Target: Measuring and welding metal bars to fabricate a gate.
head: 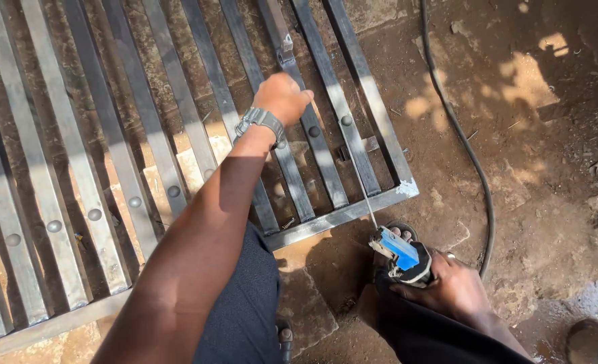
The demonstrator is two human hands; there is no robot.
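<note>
Two hands: my left hand (283, 98) is resting fisted on the metal grille (177, 135) at upper centre, while my right hand (457, 286) is clamping the electrode holder (401, 259), rod (366, 199) pointing up-left toward the grille's corner.

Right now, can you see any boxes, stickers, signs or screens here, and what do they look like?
No boxes, stickers, signs or screens show anywhere.
Closest thing: a wristwatch on the left wrist, grey metal band, its face turned away.
The right hand holds a welding electrode holder with a plain blue and black grip, no label visible.
The metal grille on the dirt ground is bare grey steel.
</note>
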